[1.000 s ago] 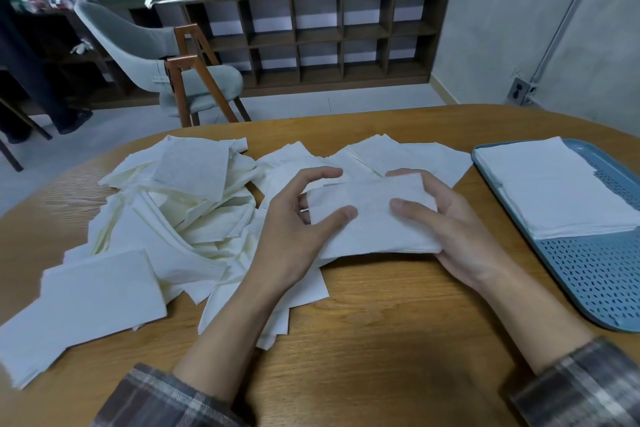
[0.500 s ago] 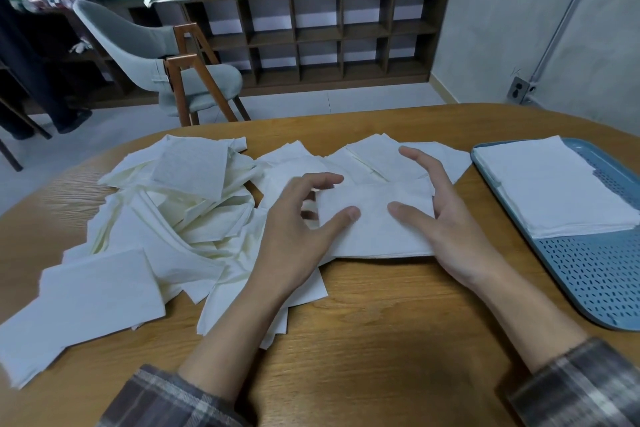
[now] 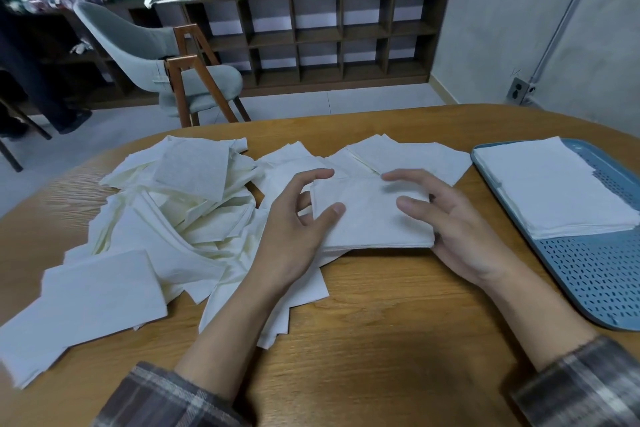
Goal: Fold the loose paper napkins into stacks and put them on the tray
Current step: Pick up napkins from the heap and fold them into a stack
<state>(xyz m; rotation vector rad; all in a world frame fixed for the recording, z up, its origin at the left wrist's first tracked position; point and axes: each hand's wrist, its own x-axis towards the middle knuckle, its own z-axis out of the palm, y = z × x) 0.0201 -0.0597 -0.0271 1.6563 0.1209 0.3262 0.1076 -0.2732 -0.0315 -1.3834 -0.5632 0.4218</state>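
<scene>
Wood-grain worktop (image 3: 381, 340) carries a small stack of folded white paper napkins (image 3: 374, 218) at its middle. The left hand (image 3: 294, 232) grips the stack's left edge, thumb on top. The right hand (image 3: 460, 232) cups its right edge, fingers arched and blurred; whether it grasps, I cannot tell. A loose heap of white paper napkins (image 3: 156, 218) lies to the left. On the right, a blue perforated plastic tray (image 3: 602, 274) bears a flat white napkin pile (image 3: 550, 191).
</scene>
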